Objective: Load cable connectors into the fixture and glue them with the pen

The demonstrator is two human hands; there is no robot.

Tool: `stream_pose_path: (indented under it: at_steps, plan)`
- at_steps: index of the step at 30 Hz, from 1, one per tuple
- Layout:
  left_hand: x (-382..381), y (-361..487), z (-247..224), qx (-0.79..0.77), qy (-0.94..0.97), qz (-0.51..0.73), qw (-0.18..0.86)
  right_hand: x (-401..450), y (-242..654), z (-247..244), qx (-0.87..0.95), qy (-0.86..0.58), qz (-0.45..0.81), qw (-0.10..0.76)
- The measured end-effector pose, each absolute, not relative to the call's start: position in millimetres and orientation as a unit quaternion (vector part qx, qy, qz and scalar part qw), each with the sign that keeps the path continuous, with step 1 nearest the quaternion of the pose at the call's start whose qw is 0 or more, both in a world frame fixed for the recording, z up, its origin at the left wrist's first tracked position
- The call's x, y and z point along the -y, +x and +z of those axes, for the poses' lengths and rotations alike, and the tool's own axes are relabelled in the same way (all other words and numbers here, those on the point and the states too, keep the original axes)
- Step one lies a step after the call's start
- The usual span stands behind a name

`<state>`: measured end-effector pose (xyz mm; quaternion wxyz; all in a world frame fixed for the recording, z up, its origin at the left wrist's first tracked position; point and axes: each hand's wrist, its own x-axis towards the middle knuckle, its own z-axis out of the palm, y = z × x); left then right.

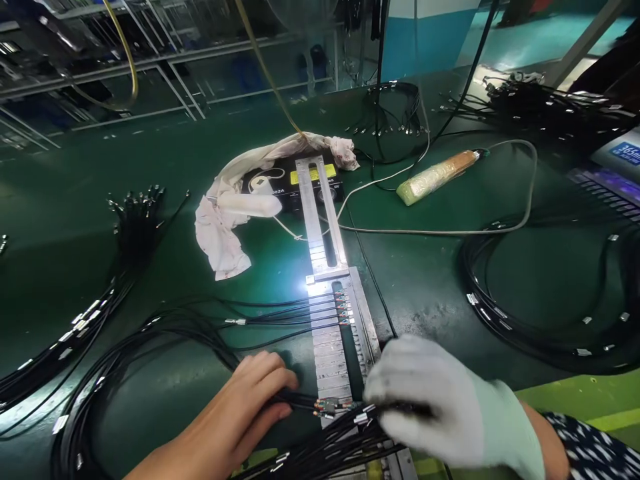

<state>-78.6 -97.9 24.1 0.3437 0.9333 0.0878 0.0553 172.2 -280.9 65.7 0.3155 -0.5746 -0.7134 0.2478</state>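
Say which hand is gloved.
The right hand: it wears a white glove, pale green toward the wrist. The left hand is bare.

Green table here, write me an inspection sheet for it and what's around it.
Surface: green table, dark marks right of the fixture.
Job's things: cables cross the fixture, coloured wire ends showing.
Clutter: cloth, wrapped handle, black box.
Grippers: bare left hand pinches a cable bundle; gloved right hand beside it, grip unclear.
Cables: thick bunch at left, coil at right, pile at upper right.
Surroundings: metal rack, blue-and-white pillar.
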Motion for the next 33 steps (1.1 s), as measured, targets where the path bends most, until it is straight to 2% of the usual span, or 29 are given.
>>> stream_pose_path:
  at_steps: [5,11,15,19,27,33]
  plan:
    - [91,-85,22,-0.065,0.902,-0.012,0.427,298,160,74,0.710,-0.544,0.316,0.316]
    - [77,-91,32,-0.071,0.919,0.002,0.387,268,209,67,0.548,-0.653,0.309,0.423]
    - [69,-88,41,-0.045,0.914,-0.059,0.399,254,224,48,0.475,-0.686,0.289,0.470]
    - [67,-72,42,-0.090,0.891,0.050,0.442,255,223,41,0.488,-0.671,0.299,0.471]
    - [89,-38,11,-0.057,0.949,0.158,0.268,254,223,46,0.505,-0.680,0.271,0.456]
    - [89,-37,5,-0.024,0.939,0.198,0.281,253,221,49,0.509,-0.685,0.259,0.451]
